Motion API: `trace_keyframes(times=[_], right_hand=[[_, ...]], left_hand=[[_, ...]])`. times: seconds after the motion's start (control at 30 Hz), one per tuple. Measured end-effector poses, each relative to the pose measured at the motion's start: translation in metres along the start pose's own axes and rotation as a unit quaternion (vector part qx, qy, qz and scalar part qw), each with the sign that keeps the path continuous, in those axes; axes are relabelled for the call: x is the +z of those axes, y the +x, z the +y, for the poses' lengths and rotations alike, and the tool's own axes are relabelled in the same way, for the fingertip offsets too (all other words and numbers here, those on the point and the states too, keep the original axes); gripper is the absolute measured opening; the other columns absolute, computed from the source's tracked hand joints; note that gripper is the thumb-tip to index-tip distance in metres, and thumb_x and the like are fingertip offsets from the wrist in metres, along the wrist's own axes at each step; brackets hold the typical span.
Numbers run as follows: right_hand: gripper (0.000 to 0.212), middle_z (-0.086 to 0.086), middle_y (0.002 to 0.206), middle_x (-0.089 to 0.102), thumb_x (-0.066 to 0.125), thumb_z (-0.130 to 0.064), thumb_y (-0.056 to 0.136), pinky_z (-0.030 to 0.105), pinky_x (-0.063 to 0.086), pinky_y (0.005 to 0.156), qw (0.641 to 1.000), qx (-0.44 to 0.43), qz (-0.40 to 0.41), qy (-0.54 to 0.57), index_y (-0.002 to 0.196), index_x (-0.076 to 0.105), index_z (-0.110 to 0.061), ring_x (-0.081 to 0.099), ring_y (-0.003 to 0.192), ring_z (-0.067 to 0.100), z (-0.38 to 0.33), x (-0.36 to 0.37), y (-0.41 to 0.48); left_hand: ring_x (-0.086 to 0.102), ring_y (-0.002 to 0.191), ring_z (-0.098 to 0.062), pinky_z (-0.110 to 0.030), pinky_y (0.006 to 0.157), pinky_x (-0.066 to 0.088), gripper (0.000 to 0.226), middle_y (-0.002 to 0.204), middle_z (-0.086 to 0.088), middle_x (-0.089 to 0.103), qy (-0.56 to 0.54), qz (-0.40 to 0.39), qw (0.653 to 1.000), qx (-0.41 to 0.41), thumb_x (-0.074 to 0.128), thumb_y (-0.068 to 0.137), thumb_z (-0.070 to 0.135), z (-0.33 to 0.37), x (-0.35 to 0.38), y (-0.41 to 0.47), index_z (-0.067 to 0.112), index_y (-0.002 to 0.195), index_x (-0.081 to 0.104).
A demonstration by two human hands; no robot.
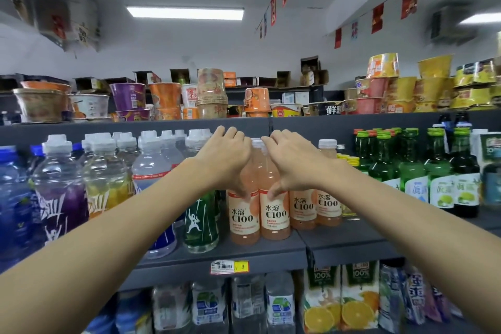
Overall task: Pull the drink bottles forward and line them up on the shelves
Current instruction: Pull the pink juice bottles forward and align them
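Several pink C100 drink bottles stand on the grey middle shelf (244, 255). My left hand (222, 160) curls round the upper part of the front left pink bottle (242, 219), thumb down on its shoulder. My right hand (292, 163) holds the neighbouring pink bottle (273, 218) the same way, fingers over its top. Both bottles stand upright side by side near the shelf's front edge. Two more pink bottles (315, 209) stand further back to the right. Their caps behind my hands are mostly hidden.
Clear and purple sports-drink bottles (62, 192) crowd the left of the shelf. A green bottle (200, 225) stands just left of the pink ones. Green glass bottles (412, 168) fill the right. Noodle cups (211, 95) sit above, juice cartons (341, 298) and water packs below.
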State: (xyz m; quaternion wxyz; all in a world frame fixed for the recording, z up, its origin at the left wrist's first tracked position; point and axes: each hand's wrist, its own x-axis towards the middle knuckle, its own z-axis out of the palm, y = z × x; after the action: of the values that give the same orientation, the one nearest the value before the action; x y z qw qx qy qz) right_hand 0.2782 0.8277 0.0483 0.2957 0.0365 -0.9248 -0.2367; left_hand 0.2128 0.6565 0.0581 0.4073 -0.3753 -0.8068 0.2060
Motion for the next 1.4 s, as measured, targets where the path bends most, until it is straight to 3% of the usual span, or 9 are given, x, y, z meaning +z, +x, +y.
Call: trace_keyframes(times=[0.3,1.0,1.13,1.2,1.27,1.4], right_hand=[[0.102,0.007,0.124,0.055,0.075,-0.08,0.059,0.035,0.038,0.099,0.998,-0.002,0.01,-0.058,0.126,0.049,-0.009,0.05,0.115,0.024,-0.008,0.014,0.022],[0.104,0.01,0.133,0.054,0.078,-0.073,0.065,0.038,0.039,0.104,0.998,0.023,-0.008,-0.066,0.137,0.043,-0.005,0.051,0.123,0.027,-0.012,0.027,0.035],[0.117,0.016,0.15,0.043,0.067,-0.078,0.073,0.041,0.035,0.113,0.998,0.015,0.005,-0.057,0.152,0.028,0.0,0.042,0.137,0.031,-0.008,0.023,0.023],[0.107,0.018,0.157,0.036,0.059,-0.073,0.084,0.042,0.031,0.117,0.998,0.018,0.05,-0.043,0.155,0.025,0.0,0.036,0.143,0.032,-0.001,0.024,0.01],[0.084,0.018,0.155,0.039,0.057,-0.057,0.093,0.043,0.03,0.116,0.994,0.021,0.1,-0.03,0.152,0.033,-0.002,0.037,0.141,0.033,0.009,0.027,-0.004],[0.058,0.019,0.145,0.05,0.056,-0.035,0.093,0.045,0.035,0.112,0.986,0.047,0.158,-0.001,0.14,0.049,-0.002,0.045,0.134,0.035,0.035,0.033,-0.028]], left_hand=[[0.051,0.111,-0.025,-0.037,0.098,0.039,0.102,0.12,-0.006,0.059,0.012,-0.055,0.998,-0.039,0.073,0.057,0.081,0.005,0.014,0.02,0.008,0.125,0.052],[0.051,0.118,-0.029,-0.045,0.102,0.041,0.103,0.127,-0.01,0.057,0.058,-0.1,0.991,-0.06,0.073,0.063,0.078,0.01,0.025,0.035,0.006,0.133,0.047],[0.049,0.119,-0.029,-0.045,0.102,0.04,0.107,0.13,-0.011,0.054,0.035,-0.099,0.992,-0.066,0.065,0.066,0.083,0.01,0.021,0.033,0.005,0.136,0.044],[0.044,0.127,-0.033,-0.047,0.106,0.036,0.121,0.141,-0.016,0.044,-0.005,-0.071,0.994,-0.08,0.057,0.067,0.087,0.013,0.019,0.032,-0.001,0.145,0.03],[0.035,0.138,-0.033,-0.049,0.113,0.03,0.127,0.154,-0.016,0.031,-0.074,-0.026,0.994,-0.081,0.059,0.07,0.082,0.02,0.016,0.033,-0.001,0.154,0.012],[0.03,0.143,-0.03,-0.044,0.117,0.026,0.126,0.158,-0.012,0.028,-0.179,0.025,0.982,-0.063,0.066,0.07,0.076,0.044,0.011,0.041,0.004,0.156,0.009]])
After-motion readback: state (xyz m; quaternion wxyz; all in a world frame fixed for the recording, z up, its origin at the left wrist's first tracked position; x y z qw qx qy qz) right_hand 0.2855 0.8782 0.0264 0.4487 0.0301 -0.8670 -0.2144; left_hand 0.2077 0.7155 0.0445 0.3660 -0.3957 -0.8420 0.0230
